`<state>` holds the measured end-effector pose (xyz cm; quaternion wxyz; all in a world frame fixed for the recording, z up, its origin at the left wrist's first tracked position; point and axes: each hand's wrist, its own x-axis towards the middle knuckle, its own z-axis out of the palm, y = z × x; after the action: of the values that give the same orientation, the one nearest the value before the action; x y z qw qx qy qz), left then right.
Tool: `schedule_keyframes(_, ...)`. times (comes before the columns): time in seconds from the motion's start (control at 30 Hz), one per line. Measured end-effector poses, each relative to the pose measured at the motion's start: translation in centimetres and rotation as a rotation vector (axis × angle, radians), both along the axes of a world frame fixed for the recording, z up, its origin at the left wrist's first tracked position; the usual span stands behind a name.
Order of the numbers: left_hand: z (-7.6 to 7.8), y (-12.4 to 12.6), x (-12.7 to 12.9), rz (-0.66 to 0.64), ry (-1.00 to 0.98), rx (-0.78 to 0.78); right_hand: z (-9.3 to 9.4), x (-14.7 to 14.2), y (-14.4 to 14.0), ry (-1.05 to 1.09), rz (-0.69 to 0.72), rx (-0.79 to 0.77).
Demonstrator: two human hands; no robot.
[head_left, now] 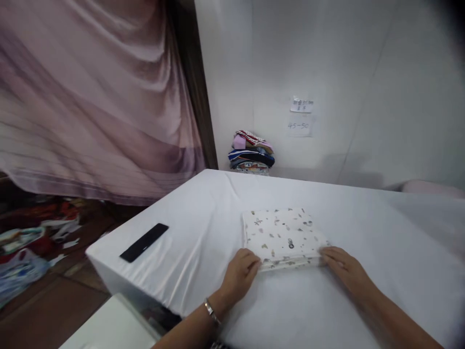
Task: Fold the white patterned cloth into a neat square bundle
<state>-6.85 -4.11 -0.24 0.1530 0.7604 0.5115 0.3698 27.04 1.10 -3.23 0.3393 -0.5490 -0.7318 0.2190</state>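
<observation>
A folded white cloth (279,235) with small grey and brown prints lies on the white-covered table (189,218). Its layered near edge faces me. My left hand (240,272) grips the near left corner, fingers curled, a silver bracelet on the wrist. At the near right corner, my right hand (341,264) pinches the cloth between thumb and fingers. The fingertips of both hands are partly hidden by the fabric and slightly blurred.
A flat black strip (144,242) lies on the table's left part. Folded clothes (252,152) are stacked beyond the far edge, against the wall. A pink curtain (109,97) hangs at left, with plastic bags (23,274) on the floor below. Handwritten papers (301,123) are on the wall.
</observation>
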Motion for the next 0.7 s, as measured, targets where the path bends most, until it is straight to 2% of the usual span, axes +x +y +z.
schedule_keyframes(0.07,-0.5,0.6,-0.2,0.116,-0.175,-0.072,0.5,0.3,1.0,0.047,-0.070,-0.075)
schedule_keyframes(0.17,-1.4,2.4,-0.6,0.357,-0.364,-0.242,1.2,0.7,3.2,0.015,-0.208,-0.131)
schedule_keyframes(0.23,-1.8,3.5,-0.8,0.421,-0.429,-0.395,1.4,0.9,4.9,-0.061,-0.267,-0.233)
schedule_keyframes(0.33,-2.0,4.5,-0.8,0.399,-0.461,-0.546,1.5,0.9,6.7,-0.165,-0.245,-0.380)
schedule_keyframes(0.47,-1.1,4.6,-0.5,0.361,-0.481,-0.639,1.6,0.3,7.5,-0.237,-0.241,-0.444)
schedule_keyframes(0.6,-0.1,4.7,-0.2,0.358,-0.495,-0.712,2.1,-0.1,6.6,-0.236,-0.263,-0.473)
schedule_keyframes(0.7,0.2,4.9,-0.3,0.351,-0.494,-0.731,2.3,-0.2,4.8,-0.195,-0.249,-0.477)
